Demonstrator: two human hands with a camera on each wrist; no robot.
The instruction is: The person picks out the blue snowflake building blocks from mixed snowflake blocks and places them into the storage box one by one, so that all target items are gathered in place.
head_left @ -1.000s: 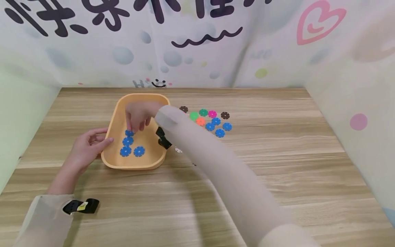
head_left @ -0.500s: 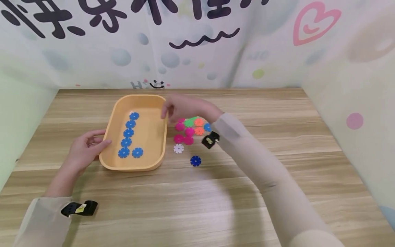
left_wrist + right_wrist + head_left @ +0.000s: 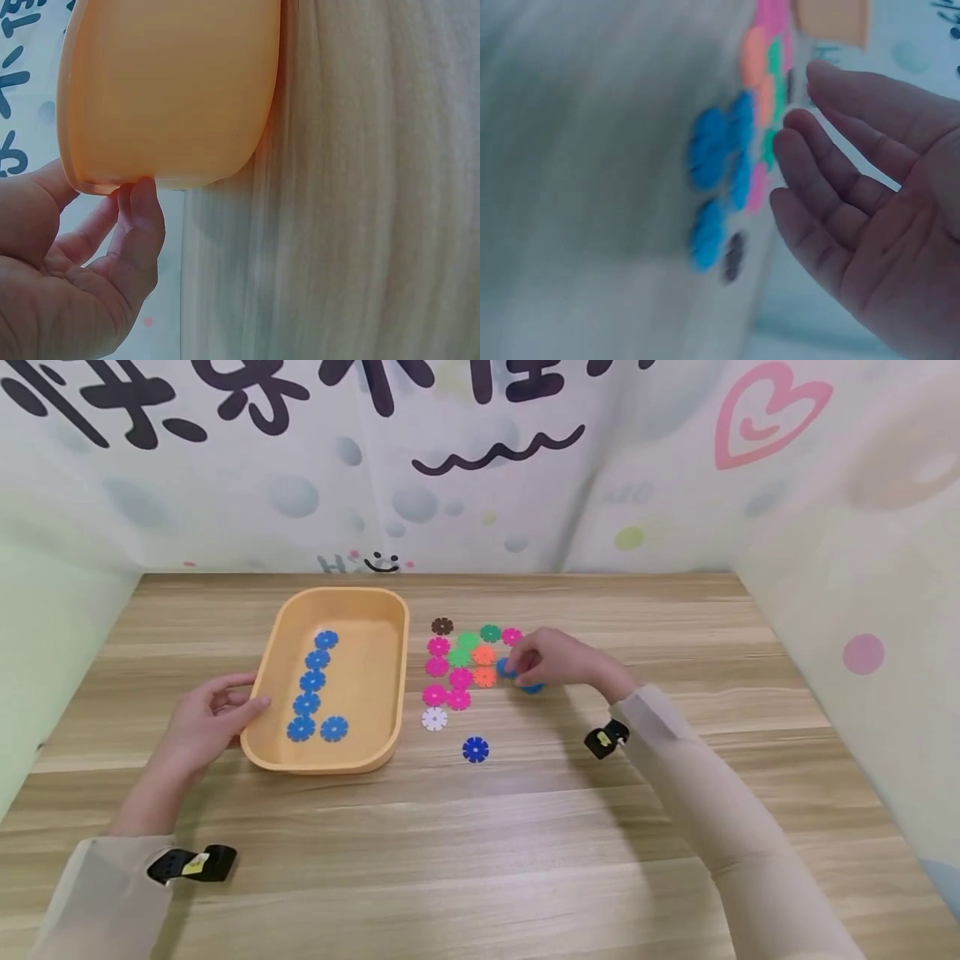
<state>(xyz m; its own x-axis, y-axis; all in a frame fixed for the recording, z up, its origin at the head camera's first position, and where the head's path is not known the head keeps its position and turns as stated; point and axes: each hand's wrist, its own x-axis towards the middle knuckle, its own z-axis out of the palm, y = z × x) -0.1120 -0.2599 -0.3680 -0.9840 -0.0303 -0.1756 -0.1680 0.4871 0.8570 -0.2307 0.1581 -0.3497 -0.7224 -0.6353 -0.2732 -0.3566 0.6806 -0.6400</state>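
Observation:
My left hand (image 3: pixel 204 722) grips the left rim of an orange plastic tray (image 3: pixel 402 693), thumb over the edge and fingers against the outer wall, as the left wrist view (image 3: pixel 127 232) also shows. Inside the tray lie several blue snowflake discs (image 3: pixel 312 681), most in a slanting row and one beside its lower end. My right hand (image 3: pixel 558 658) is over the loose blue snowflake discs (image 3: pixel 507 668) at the right of the group, hiding some of them. In the right wrist view its fingers (image 3: pixel 802 165) are loosely bent with nothing between them.
Between tray and right hand lie pink (image 3: pixel 461 678), orange (image 3: pixel 484 677), green (image 3: pixel 459 657) and brown (image 3: pixel 442 626) snowflake discs. A white disc (image 3: pixel 434 719) and a dark blue disc (image 3: pixel 476 749) lie nearer the front. A printed backdrop (image 3: pixel 480 518) stands behind the wooden table (image 3: pixel 420 860).
My right hand has left a blue snowflake disc at the top of the row in the tray, then moved right, over the loose blue discs. The left hand stays on the tray.

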